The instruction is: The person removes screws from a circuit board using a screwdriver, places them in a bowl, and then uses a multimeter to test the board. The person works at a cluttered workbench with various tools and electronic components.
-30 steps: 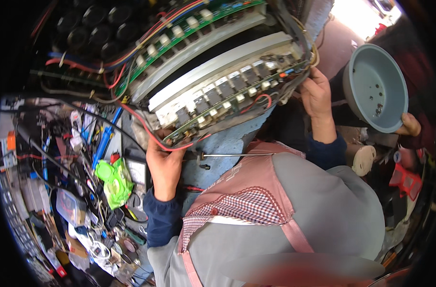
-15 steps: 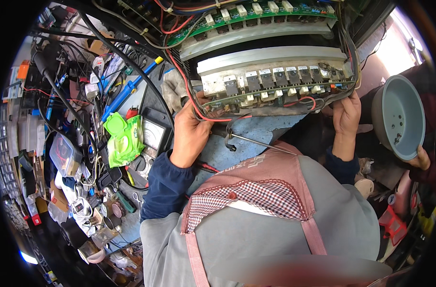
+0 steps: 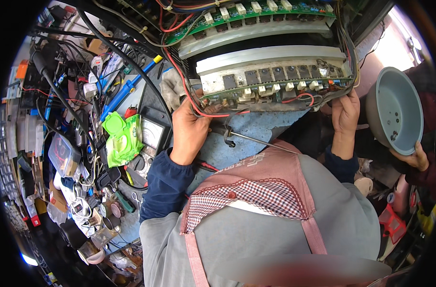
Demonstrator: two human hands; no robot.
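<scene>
A circuit board (image 3: 256, 98) with white block components lies along a metal heat sink (image 3: 270, 56) carrying a row of black transistors. My left hand (image 3: 189, 130) is closed round the board's left end, beside a red wire. A screwdriver (image 3: 263, 140) sticks out from beside this hand, its dark handle partly hidden and its shaft pointing right toward the apron. Whether my left hand also grips it, I cannot tell. Beneath the board's right end, my right hand (image 3: 345, 115) has its fingers curled up around the edge and cable bundle; the fingertips are partly hidden.
Another person's hand (image 3: 413, 157) holds a grey bowl (image 3: 396, 112) with several small screws at the right. Behind stands a second green board (image 3: 256, 18). On the cluttered left bench lie a green wipes pack (image 3: 124, 138), a blue tool (image 3: 119, 98), a glove (image 3: 171, 88) and black cables.
The board and heat sink have tilted a little, so more of the white components' faces show. At the right, the other person's bowl has shifted slightly left and up.
</scene>
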